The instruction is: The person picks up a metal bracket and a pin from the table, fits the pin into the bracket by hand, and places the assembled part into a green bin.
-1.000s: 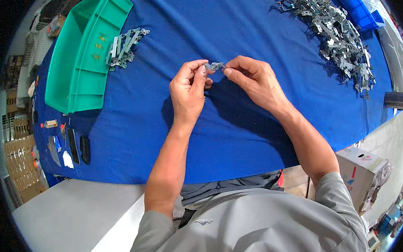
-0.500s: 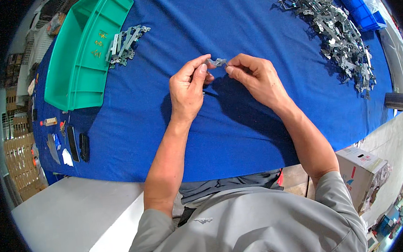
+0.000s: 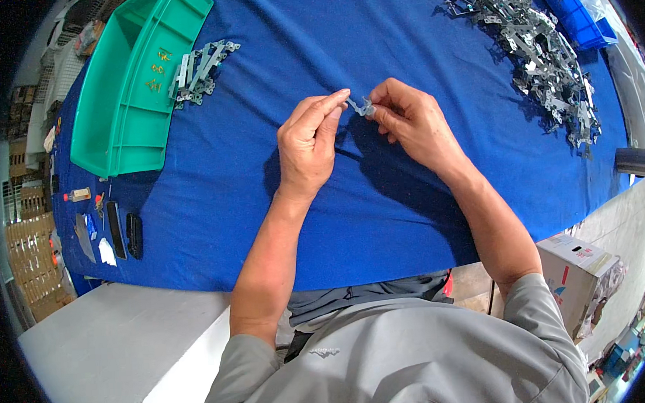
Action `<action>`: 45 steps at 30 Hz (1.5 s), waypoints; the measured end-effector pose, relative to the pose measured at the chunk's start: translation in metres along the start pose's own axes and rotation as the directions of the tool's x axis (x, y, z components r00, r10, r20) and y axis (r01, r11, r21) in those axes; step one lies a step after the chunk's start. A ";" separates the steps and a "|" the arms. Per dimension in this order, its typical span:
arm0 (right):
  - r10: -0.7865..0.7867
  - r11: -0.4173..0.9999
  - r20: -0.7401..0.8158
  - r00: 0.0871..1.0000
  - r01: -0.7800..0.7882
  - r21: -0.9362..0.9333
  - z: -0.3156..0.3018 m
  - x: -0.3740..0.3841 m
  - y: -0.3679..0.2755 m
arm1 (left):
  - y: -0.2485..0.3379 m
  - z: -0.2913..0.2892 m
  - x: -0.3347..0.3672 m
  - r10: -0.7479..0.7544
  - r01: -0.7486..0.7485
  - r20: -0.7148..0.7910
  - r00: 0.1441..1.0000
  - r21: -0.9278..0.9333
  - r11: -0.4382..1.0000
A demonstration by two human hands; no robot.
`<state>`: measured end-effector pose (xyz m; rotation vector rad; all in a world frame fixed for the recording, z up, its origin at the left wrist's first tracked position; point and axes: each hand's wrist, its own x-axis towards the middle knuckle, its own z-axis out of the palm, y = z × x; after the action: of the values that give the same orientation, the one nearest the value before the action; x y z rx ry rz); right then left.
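Note:
A small grey metal bracket (image 3: 362, 109) is held up between my two hands, over the middle of the blue cloth. My left hand (image 3: 308, 139) pinches its left end between thumb and fingertips. The fingers of my right hand (image 3: 408, 122) are closed on its right end, and they cover part of it. The bracket looks bent or jointed; its finer shape is too small to make out. To the right lies a big heap of similar metal brackets (image 3: 538, 51). A smaller, neater pile of brackets (image 3: 198, 72) sits at the left, against the green bin.
A green plastic bin (image 3: 138, 150) stands at the far left, and a blue bin (image 3: 573, 9) at the far right. Dark tools (image 3: 134, 235) and a small bottle (image 3: 78, 195) lie near the left edge. A metal cylinder (image 3: 636, 161) is at the right edge; below stands a carton (image 3: 574, 267).
The bracket has turned in my fingers and now slants down to the right. My left hand has shifted slightly right; my right hand has changed its finger hold.

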<state>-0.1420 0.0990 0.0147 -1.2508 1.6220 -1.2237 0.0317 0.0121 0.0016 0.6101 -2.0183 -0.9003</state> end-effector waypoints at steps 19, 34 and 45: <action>0.113 0.917 -0.102 0.988 -0.064 0.393 -0.004 0.004 0.000 | 0.003 0.003 -0.003 -0.105 0.108 0.055 0.993 -0.042 0.993; -0.010 1.000 0.010 1.000 0.010 -0.001 0.000 -0.001 -0.003 | 0.002 0.002 -0.003 -0.414 0.384 -0.010 0.910 -0.357 0.852; 0.090 0.941 0.048 0.995 -0.101 0.323 -0.002 0.002 -0.004 | -0.002 0.001 -0.001 -0.078 0.075 -0.021 0.997 -0.104 0.992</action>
<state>-0.1428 0.0973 0.0191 -0.9682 1.3712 -1.3388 0.0320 0.0123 -0.0005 0.6421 -1.9241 -1.0305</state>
